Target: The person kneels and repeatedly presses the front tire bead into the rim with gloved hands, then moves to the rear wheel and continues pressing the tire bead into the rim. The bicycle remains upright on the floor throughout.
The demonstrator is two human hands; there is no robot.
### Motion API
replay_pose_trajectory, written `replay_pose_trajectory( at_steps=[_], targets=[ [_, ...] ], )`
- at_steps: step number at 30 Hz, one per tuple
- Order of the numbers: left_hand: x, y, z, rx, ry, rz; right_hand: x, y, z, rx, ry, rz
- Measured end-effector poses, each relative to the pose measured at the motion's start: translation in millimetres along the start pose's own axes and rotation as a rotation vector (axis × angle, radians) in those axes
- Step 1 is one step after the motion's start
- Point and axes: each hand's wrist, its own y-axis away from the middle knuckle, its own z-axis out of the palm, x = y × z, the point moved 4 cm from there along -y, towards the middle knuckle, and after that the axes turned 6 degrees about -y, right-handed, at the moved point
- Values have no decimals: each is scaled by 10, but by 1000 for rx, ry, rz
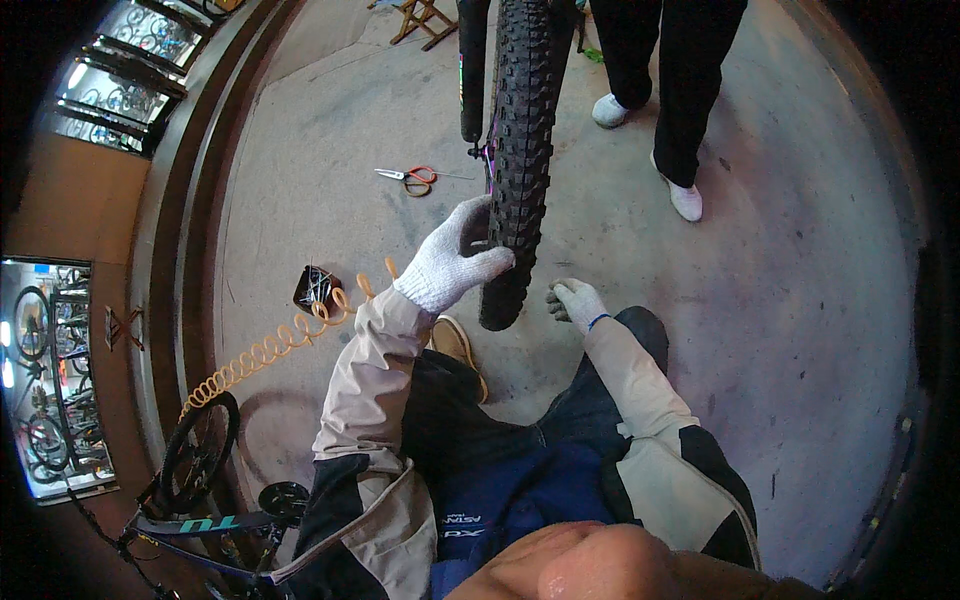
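Observation:
My gloved left hand (458, 250) grips the knobby black bicycle tire (522, 120), thumb across the near side and fingers behind it. A dark fork leg (472, 70) stands left of the tire. My gloved right hand (574, 300) hangs beside the tire's lower end near my right knee, fingers loosely bent and apart, with nothing visible in them. An orange coiled air hose (255, 362) runs beside my left forearm; whether it ends at that hand is hidden. Red-handled scissors (420, 182) lie on the floor left of the tire, and a dark container of tools (315, 287) sits farther toward me.
A person in dark trousers (685, 100) and white shoes stands at upper right. Another bicycle (195, 455) lies or leans at lower left. A raised step (185, 200) and glazed shopfront (50, 380) line the left side. A wooden folding stool (420, 22) stands at the back.

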Motion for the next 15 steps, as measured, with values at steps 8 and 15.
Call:
replay_pose_trajectory(
  at_steps=[8, 15],
  targets=[
    [-8, -6, 2, -14, 16, -9, -65, 12, 65, 14, 46, 19],
    [1, -9, -6, 6, -30, 17, -34, -32, 48, 40, 37, -21]
  ],
)
